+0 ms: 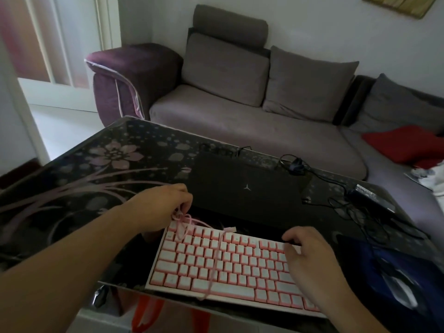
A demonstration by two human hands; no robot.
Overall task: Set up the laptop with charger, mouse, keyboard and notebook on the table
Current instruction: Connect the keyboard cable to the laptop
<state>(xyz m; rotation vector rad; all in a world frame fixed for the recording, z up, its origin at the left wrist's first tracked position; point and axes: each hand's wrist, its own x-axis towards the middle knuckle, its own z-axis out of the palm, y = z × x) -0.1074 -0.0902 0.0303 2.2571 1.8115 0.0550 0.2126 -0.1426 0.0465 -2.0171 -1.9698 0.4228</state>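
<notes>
In the head view, I take the closed laptop (247, 188) as my landmark: it lies flat and lid-down in the middle of the table (72, 169), and the pink keyboard (228, 263) sits just in front of it, on my side, its long axis running left to right and roughly parallel to the laptop's front edge, with its near edge hanging at the table's rim. My left hand (165, 205) is at the laptop's front-left corner, fingers curled and pinching the bundled pink cable (185, 219) that starts at the keyboard's far-left corner; one strand trails down across the keys toward me. My right hand (310, 251) rests on the keyboard's right part, in front of the laptop's right corner, fingers bent down onto the keys; I judge it is steadying the board, though I cannot tell whether they grip the far edge. The cable is in the left fingers, so that hand is the one to free it, I think. To the right of the laptop lies the charger brick (372, 198) with its black cord (319, 174) looping beside and behind the lid. In front-right of the laptop, the mouse (396, 289) sits on a dark pad (355, 258). I see no notebook. Behind the laptop stands a sofa (240, 116) with a red cushion (403, 143).
</notes>
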